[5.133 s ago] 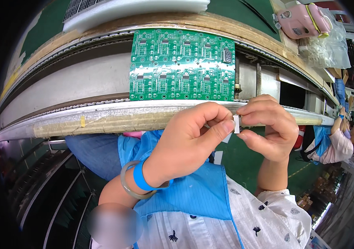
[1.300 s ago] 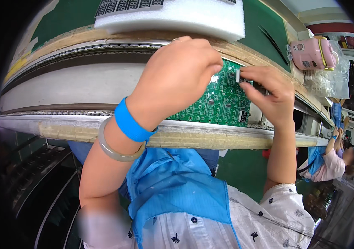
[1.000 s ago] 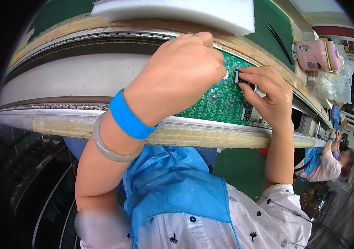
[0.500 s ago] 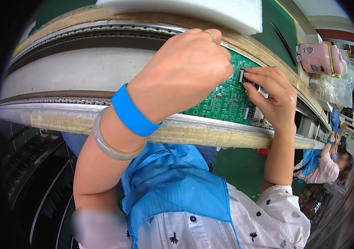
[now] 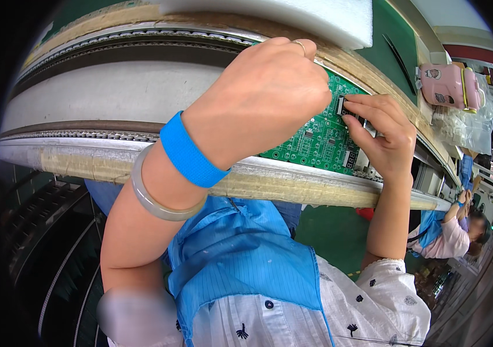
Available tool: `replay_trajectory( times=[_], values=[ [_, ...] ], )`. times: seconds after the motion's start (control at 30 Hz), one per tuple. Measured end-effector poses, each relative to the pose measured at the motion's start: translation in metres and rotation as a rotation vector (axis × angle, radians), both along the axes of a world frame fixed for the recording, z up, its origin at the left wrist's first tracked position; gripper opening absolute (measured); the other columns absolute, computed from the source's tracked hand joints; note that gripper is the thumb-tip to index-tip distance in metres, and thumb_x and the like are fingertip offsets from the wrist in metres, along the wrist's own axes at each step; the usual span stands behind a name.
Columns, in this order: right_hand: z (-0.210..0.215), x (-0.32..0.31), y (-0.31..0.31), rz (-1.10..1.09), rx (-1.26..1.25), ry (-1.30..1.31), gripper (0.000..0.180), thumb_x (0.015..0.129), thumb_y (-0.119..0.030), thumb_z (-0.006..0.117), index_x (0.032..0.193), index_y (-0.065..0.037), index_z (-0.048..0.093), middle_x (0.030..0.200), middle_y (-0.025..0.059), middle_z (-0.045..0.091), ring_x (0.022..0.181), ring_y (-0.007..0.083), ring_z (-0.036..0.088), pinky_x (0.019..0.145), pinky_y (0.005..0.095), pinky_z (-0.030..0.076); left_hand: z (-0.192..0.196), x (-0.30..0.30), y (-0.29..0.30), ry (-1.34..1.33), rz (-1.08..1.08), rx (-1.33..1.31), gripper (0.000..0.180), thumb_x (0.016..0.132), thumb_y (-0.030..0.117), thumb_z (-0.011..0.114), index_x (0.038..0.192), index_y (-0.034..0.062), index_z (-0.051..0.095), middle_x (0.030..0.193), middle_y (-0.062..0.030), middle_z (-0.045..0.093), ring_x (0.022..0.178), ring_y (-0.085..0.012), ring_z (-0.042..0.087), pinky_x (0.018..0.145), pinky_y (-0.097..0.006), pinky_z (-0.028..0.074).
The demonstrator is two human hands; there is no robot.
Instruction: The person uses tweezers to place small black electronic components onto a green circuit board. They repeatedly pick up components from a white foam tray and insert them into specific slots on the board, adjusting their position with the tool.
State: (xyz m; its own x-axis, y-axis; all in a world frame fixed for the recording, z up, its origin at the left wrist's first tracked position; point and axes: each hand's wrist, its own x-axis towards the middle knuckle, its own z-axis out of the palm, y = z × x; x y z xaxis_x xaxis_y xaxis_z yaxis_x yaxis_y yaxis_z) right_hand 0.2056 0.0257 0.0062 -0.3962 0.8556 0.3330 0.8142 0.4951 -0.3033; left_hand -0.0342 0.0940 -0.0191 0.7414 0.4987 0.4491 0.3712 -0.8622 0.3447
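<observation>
On metal rails [image 5: 108, 146] lies a green board [image 5: 314, 141], right fingers [image 5: 369, 107] pinching a display [image 5: 342, 107], left fingers [image 5: 309, 52] curled, hold hidden.

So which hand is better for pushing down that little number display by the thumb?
Probably the right hand: its thumb and finger are already at the display, over the green board. The left hand is curled farther left, its fingertips hidden.

Chain-edged conveyor [image 5: 119, 95], green circuit board [image 5: 310, 140] on it
</observation>
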Motion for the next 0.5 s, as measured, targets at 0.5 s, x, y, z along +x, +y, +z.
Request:
replay_trajectory(
  times=[0.5],
  values=[
    [-0.0003,-0.0018,-0.0015,-0.007,-0.015,-0.050,0.021,0.075,-0.006,0.084,0.095,-0.006,0.078,0.102,0.0067,0.076,0.090,0.0246,0.069,0.077,0.0358,0.054,-0.0022,0.0002,-0.0012,-0.014,0.011,0.015,0.011,0.073,0.002,0.068,0.080,0.0030,0.075,0.086,-0.0052,0.073,0.092,-0.0255,0.064,0.083,-0.038,0.052]
  ],
)
